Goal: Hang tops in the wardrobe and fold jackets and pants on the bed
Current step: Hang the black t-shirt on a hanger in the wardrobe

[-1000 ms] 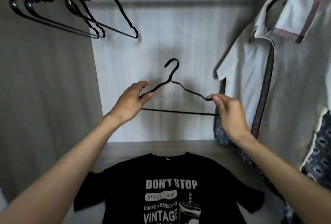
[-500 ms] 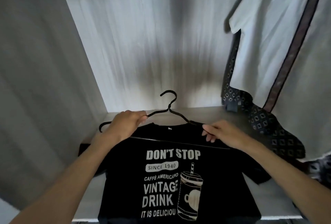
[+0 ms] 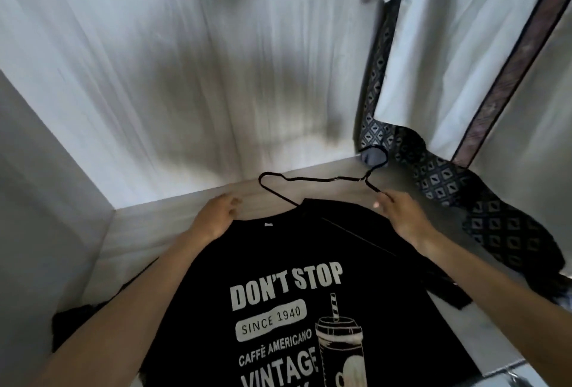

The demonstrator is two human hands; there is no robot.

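A black T-shirt [image 3: 278, 262] with white "DON'T STOP" print lies flat, front up, on the wardrobe shelf [image 3: 148, 225]. At its collar lies a black wire hanger [image 3: 312, 180], turned sideways with its hook pointing right. One end of the hanger's bottom bar runs toward the collar opening. My right hand [image 3: 402, 213] pinches the hanger's arm just below the hook. Beside the shirt's collar is my left hand [image 3: 216, 216], fingers loosely extended and off the hanger; motion blur hides the contact.
A white shirt with a dark patterned stripe [image 3: 464, 55] hangs at the right. A dark diamond-patterned garment [image 3: 495, 219] hangs beside it and drapes onto the shelf's right end. The wardrobe's back wall [image 3: 216, 77] and left side wall [image 3: 37, 201] enclose the shelf.
The hanger came down from chest height to the shirt's collar and turned sideways, hook now to the right. My left hand let go of it. The view tilted down to the shelf.
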